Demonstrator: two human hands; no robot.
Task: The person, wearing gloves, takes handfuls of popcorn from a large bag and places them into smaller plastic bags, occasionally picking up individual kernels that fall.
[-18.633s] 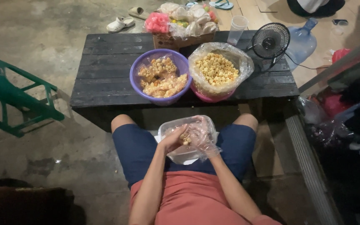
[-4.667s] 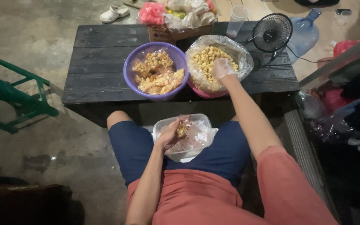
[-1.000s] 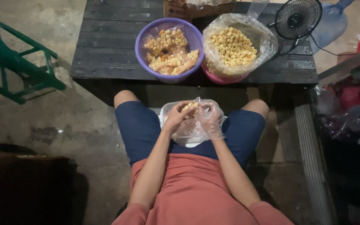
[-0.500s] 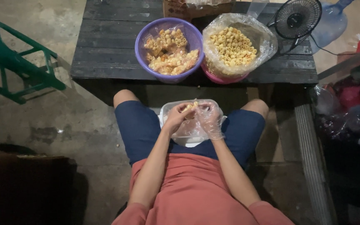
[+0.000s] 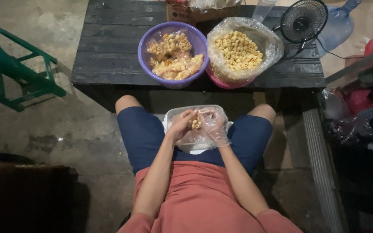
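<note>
On my lap lies a white tray (image 5: pixel 195 147) with a small clear plastic bag (image 5: pixel 194 126) of yellow ring snacks over it. My left hand (image 5: pixel 180 125) grips the bag's left side. My right hand (image 5: pixel 213 125), covered by a thin clear plastic glove, meets it at the bag's mouth, fingers closed on the bag and snacks. On the dark wooden table (image 5: pixel 109 51) ahead stand a purple bowl (image 5: pixel 144 39) of filled snack bags and a pink bowl lined with a big clear bag (image 5: pixel 268 43) of loose ring snacks.
A small black fan (image 5: pixel 303 19) stands at the table's right end, a blue water jug (image 5: pixel 339 23) behind it. A green stool (image 5: pixel 18 73) stands on the concrete floor at left. Bags and clutter fill the right side; a cardboard box (image 5: pixel 186 12) sits at the table's far edge.
Earlier my right hand reached out to the big bag of loose snacks, then came back to my lap. Over the last second both hands stay at the small bag, barely shifting.
</note>
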